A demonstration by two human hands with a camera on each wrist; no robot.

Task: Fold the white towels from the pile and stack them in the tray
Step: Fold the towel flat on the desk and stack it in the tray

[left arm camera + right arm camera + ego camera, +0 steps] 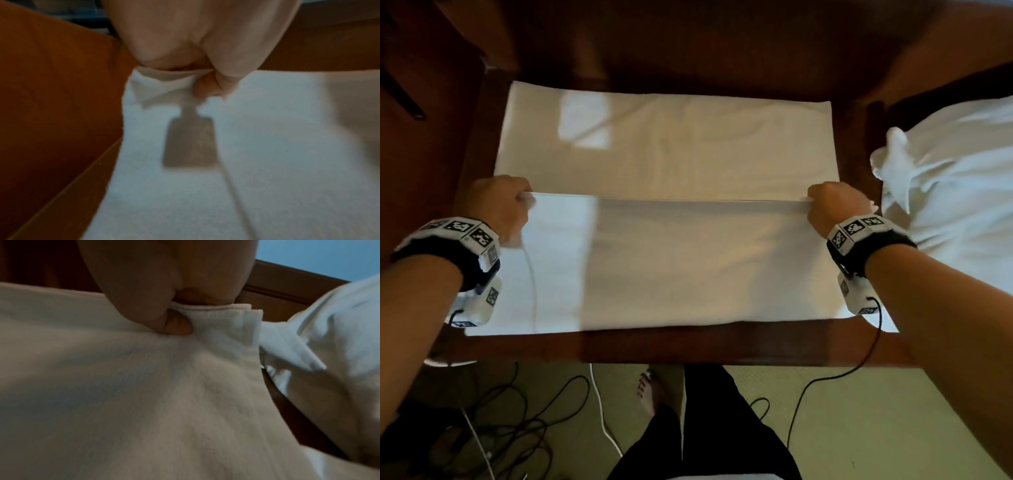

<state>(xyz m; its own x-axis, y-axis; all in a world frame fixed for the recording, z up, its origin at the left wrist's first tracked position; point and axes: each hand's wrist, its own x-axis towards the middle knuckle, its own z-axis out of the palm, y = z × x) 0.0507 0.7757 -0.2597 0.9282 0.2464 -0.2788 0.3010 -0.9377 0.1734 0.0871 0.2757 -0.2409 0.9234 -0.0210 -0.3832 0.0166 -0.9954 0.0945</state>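
Overhead: flat white cloth towel [664, 147] spread on brown wooden table [688, 344]; left hand [498, 205] and right hand [832, 207] pinch its raised edge. Crumpled white towel pile [948, 192] right, nearly touching. Left wrist: thumb [207, 88] pinches corner. Right wrist: layered edges clamped, pile beside.

Towel pile [948, 192] crowds right; table [688, 346] front bare.
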